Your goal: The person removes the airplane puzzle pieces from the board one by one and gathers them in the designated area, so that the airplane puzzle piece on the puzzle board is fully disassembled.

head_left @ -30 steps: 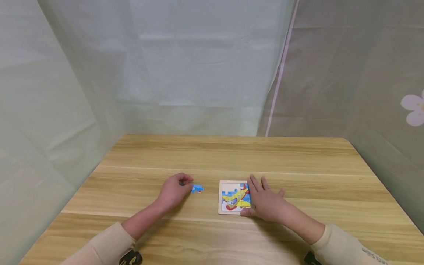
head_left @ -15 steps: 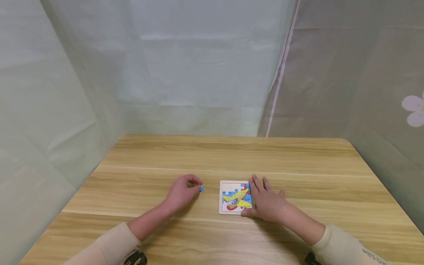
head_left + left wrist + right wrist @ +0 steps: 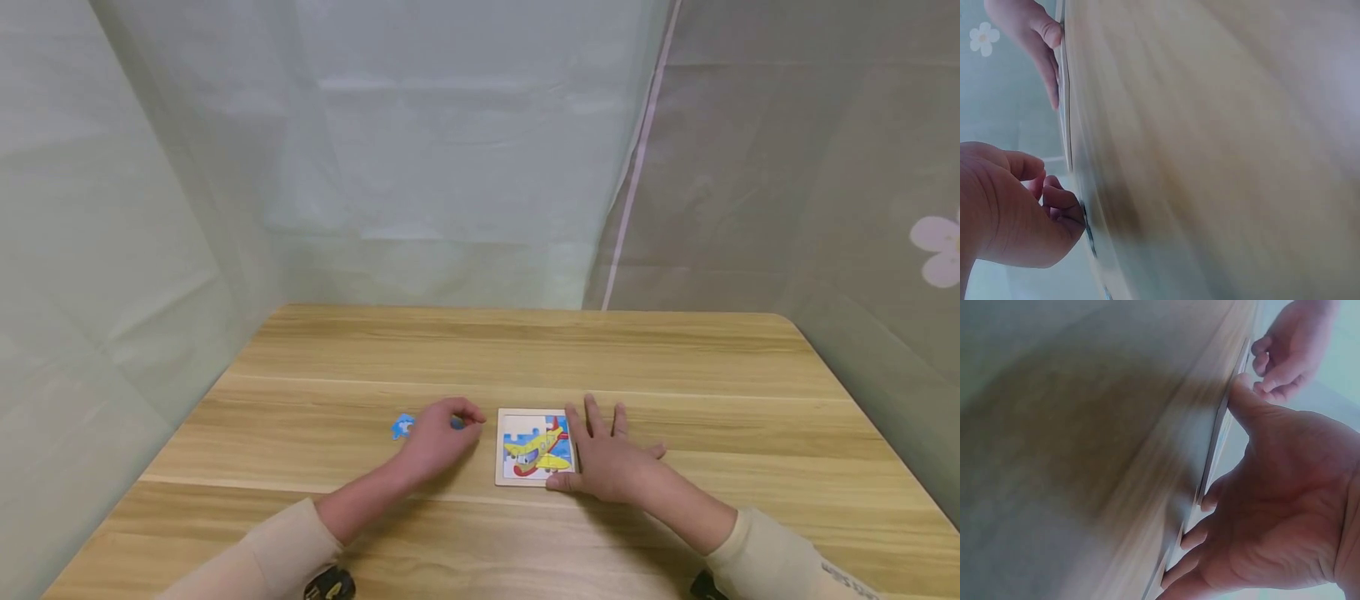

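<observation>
A square wooden puzzle frame point(image 3: 499, 446) lies on the table, with a yellow airplane picture partly assembled in it and bare white at its upper left. My right hand point(image 3: 611, 458) rests at its right side, fingers spread, thumb on the near edge. Left of the frame, my left hand point(image 3: 438, 437) hovers low with loosely bent fingers. Nothing shows between its thumb and fingertips in the left wrist view. A blue puzzle piece point(image 3: 402, 426) lies just left of this hand, and another blue piece point(image 3: 457, 422) shows through the gap between thumb and fingers.
The wood-grain table point(image 3: 525, 354) spreads around both hands. Pale fabric sheets point(image 3: 450, 167) hang behind it and at the sides. A dark band point(image 3: 330, 582) sits by the left sleeve.
My left hand has moved right, over the blue pieces and nearer the frame, uncovering one piece on its left. My right hand's fingers have spread wider; the frame stays about where it was.
</observation>
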The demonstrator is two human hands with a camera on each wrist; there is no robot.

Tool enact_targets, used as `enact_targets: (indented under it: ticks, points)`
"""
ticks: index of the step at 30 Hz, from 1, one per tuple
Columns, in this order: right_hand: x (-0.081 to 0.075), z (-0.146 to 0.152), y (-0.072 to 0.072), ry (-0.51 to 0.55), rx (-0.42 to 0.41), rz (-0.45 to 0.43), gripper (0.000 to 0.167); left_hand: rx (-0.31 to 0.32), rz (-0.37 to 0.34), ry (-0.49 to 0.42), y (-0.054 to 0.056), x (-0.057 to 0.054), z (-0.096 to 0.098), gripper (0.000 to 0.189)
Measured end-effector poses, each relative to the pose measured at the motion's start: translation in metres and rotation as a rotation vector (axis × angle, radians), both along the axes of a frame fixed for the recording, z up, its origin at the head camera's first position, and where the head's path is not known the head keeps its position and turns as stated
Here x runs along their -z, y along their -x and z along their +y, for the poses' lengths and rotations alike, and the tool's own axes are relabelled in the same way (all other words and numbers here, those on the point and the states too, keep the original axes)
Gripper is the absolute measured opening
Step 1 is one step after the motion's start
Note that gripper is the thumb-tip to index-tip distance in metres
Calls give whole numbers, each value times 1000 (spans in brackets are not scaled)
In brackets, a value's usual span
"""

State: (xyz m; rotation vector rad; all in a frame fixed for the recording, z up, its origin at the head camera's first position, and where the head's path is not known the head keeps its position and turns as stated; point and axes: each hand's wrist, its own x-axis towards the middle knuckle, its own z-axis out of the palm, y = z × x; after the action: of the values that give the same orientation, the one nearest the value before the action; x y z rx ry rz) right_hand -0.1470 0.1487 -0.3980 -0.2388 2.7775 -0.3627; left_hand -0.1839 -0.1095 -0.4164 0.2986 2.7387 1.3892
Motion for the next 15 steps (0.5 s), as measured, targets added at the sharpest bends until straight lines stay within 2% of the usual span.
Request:
enact_targets:
  ticks: [9, 15]
  points:
    - [1, 0, 1, -8, 8, -7, 117, 102, -60, -41, 0, -3, 21, 8]
    - [0, -2, 1, -17, 9, -16, 116, 122, -65, -54, 2, -6, 32, 9]
